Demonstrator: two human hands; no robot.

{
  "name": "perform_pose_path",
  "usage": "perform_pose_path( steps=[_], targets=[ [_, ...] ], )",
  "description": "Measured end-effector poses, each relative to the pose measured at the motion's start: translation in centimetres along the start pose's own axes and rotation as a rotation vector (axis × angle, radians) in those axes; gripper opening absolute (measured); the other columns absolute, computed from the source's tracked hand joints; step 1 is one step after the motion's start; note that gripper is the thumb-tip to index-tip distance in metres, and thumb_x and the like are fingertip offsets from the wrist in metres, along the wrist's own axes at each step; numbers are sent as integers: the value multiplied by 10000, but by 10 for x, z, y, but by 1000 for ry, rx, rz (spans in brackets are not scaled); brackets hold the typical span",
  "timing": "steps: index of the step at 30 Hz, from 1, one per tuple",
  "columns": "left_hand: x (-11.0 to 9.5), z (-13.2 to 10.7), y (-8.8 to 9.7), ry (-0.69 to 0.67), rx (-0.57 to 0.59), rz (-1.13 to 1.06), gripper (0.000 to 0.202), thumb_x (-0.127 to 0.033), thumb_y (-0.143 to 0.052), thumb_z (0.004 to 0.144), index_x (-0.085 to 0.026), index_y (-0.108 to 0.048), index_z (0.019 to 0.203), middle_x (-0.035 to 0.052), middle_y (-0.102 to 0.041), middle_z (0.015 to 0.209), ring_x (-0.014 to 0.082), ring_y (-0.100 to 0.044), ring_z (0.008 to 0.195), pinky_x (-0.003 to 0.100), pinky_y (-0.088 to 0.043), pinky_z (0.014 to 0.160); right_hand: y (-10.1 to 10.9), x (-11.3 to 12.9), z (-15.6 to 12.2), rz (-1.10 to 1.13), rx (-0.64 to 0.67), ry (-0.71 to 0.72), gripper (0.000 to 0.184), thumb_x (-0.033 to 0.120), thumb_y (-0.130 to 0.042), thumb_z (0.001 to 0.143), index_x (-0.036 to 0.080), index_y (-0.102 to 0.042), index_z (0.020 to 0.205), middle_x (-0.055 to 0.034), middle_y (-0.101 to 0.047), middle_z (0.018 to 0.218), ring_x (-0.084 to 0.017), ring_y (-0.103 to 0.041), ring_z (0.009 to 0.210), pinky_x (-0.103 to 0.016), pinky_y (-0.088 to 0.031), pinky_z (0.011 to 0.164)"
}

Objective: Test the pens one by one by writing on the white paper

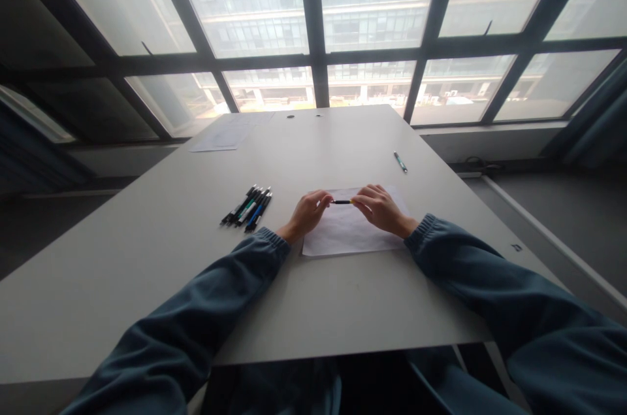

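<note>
Both my hands rest on a white sheet of paper [350, 235] in the middle of the grey table [196, 258]. Between them they hold a dark pen [341, 202] level above the sheet. My left hand [308, 211] pinches its left end with curled fingers. My right hand [379, 207] pinches its right end, where a yellowish tip shows. Both arms wear blue-grey sleeves.
Several pens [247, 207] lie in a bunch to the left of my left hand. A single pen [400, 162] lies further back on the right. Another sheet of paper [223, 136] lies at the far left corner. Large windows stand behind the table.
</note>
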State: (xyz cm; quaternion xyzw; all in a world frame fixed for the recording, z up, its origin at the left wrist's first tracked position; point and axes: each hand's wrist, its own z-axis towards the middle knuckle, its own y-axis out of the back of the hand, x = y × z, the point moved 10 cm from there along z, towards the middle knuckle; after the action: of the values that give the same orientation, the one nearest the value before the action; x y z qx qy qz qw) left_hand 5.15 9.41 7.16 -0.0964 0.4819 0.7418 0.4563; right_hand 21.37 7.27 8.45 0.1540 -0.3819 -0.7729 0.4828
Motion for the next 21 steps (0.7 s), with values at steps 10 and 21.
perform_pose_path(
  steps=[10,21],
  targets=[
    [4,0,-3,41,47,36,498,-523,-506,978,-171,-685,674,11,-662,619,136,-592,607,242,-430,622,0,0,0,-1,-10,13,174,256,-510,1018,218,-680,1026,-69,-669,938,-211,-550,880,-371,-403,822],
    [-7,-1,7,-74,-73,23,248,-434,-699,887,-194,-740,840,21,-721,742,138,-607,650,275,-500,678,1,0,0,-8,-2,4,187,252,-501,1022,206,-682,1015,-76,-671,944,-211,-554,875,-366,-404,823]
  ],
)
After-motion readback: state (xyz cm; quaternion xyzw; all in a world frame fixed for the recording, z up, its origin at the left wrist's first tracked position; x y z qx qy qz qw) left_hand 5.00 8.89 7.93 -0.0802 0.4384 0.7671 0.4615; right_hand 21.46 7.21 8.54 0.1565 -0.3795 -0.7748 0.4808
